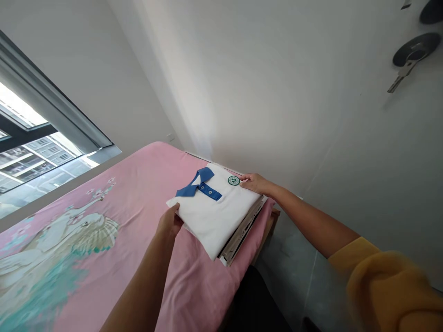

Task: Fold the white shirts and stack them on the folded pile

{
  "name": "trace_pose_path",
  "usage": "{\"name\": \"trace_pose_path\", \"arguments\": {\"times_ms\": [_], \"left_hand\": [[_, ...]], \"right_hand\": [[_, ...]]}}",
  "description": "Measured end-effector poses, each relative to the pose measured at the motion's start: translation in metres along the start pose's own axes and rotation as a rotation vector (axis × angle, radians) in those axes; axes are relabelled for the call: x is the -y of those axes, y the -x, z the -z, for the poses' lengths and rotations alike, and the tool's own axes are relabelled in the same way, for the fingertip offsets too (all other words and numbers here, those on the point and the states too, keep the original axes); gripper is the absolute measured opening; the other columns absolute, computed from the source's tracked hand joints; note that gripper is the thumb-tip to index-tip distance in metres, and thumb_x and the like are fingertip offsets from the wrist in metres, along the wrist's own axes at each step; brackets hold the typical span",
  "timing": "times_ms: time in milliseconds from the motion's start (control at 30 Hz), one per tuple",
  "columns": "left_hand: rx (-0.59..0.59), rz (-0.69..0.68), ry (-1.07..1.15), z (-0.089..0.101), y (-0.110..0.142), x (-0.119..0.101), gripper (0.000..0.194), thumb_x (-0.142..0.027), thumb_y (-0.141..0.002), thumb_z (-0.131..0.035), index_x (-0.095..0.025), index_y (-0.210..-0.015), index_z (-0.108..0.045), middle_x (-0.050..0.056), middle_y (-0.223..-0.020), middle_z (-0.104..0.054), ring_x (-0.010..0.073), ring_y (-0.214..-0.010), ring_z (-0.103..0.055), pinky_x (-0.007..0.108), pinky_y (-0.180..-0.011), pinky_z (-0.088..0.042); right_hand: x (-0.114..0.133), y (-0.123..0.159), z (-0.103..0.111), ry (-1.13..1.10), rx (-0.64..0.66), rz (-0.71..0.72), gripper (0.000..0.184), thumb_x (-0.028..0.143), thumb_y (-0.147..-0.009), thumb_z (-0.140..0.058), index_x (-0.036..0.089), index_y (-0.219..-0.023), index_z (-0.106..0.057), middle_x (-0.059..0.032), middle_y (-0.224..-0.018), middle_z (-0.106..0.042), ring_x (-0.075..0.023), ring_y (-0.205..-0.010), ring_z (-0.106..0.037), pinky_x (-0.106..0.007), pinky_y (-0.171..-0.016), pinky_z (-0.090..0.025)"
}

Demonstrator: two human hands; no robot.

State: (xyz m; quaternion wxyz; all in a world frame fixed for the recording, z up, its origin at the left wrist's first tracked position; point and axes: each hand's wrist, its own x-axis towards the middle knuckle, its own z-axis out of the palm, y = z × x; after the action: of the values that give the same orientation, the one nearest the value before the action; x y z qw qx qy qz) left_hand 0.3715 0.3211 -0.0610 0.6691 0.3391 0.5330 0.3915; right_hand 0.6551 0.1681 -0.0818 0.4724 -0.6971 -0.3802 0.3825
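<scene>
A white polo shirt (221,207) with a blue collar, a blue button placket and a round green badge lies folded flat, collar toward the far left. Beneath it is a flat stack (241,230) with beige, dark and white edges; I cannot tell what it is made of. My left hand (169,221) is closed at the shirt's left edge, thumb on top and fingers mostly hidden below. My right hand (255,183) pinches the opposite edge, beside the badge.
A pink sheet (145,193) with a white and teal bird print covers the bed. A white wall (263,115) runs along its far side. At the upper right a key (401,76) hangs in a door lock. A window (34,147) is on the left.
</scene>
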Motion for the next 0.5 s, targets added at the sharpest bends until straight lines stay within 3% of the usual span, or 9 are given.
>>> {"name": "trace_pose_path", "arguments": {"times_ms": [67, 133, 233, 300, 400, 500], "left_hand": [[0.029, 0.018, -0.014, 0.007, 0.017, 0.013, 0.009, -0.018, -0.079, -0.061, -0.012, -0.086, -0.058, -0.001, -0.057, -0.053, 0.0084, -0.046, -0.051, 0.019, -0.044, -0.046], [0.108, -0.003, -0.061, 0.013, 0.041, 0.028, 0.019, -0.027, -0.076, -0.066, -0.014, -0.088, -0.058, -0.003, -0.058, -0.052, 0.0081, -0.045, -0.05, 0.019, -0.043, -0.044], [0.251, -0.054, -0.238, 0.024, 0.086, 0.058, 0.049, -0.035, -0.069, -0.073, -0.016, -0.111, -0.055, -0.002, -0.063, -0.057, 0.0086, -0.047, -0.051, 0.02, -0.043, -0.042], [0.274, -0.055, -0.324, 0.037, 0.114, 0.083, 0.069, -0.039, -0.067, -0.075, -0.017, -0.126, -0.046, -0.002, -0.066, -0.059, 0.0095, -0.049, -0.052, 0.02, -0.044, -0.04], [0.185, -0.061, -0.337, 0.073, 0.142, 0.128, 0.075, -0.046, -0.062, -0.077, -0.017, -0.126, -0.048, 0.0, -0.071, -0.063, 0.0128, -0.06, -0.059, 0.021, -0.051, -0.044], [-0.014, -0.13, -0.273, 0.122, 0.158, 0.169, 0.066, -0.053, -0.048, -0.081, -0.016, -0.099, -0.062, 0.003, -0.071, -0.066, 0.0156, -0.067, -0.063, 0.022, -0.059, -0.049]], "right_hand": [[0.0, -0.001, 0.0, -0.009, 0.003, 0.002, 0.036, 0.027, -0.076, -0.063, 0.016, -0.11, -0.064, -0.0079, -0.1, -0.07, -0.0189, -0.085, -0.064, -0.025, -0.072, -0.047], [0.0, -0.001, 0.0, 0.013, -0.014, 0.005, 0.035, 0.028, -0.076, -0.063, 0.015, -0.109, -0.065, -0.0079, -0.1, -0.07, -0.0181, -0.084, -0.064, -0.024, -0.073, -0.047], [0.001, 0.001, 0.0, 0.105, -0.065, 0.012, 0.036, 0.031, -0.078, -0.062, 0.016, -0.111, -0.064, -0.0067, -0.099, -0.069, -0.0157, -0.082, -0.064, -0.023, -0.073, -0.047], [0.001, 0.007, 0.001, 0.197, -0.129, 0.014, 0.039, 0.032, -0.079, -0.061, 0.016, -0.114, -0.062, -0.0063, -0.097, -0.069, -0.0158, -0.082, -0.063, -0.025, -0.075, -0.047], [0.001, 0.025, -0.002, 0.329, -0.342, 0.082, 0.043, 0.031, -0.081, -0.057, 0.016, -0.121, -0.056, -0.0094, -0.112, -0.063, -0.0198, -0.096, -0.06, -0.032, -0.085, -0.046], [0.007, 0.052, -0.016, 0.473, -0.52, 0.372, 0.043, 0.036, -0.087, -0.049, 0.017, -0.126, -0.052, -0.011, -0.127, -0.054, -0.0219, -0.116, -0.05, -0.036, -0.098, -0.04]]}}
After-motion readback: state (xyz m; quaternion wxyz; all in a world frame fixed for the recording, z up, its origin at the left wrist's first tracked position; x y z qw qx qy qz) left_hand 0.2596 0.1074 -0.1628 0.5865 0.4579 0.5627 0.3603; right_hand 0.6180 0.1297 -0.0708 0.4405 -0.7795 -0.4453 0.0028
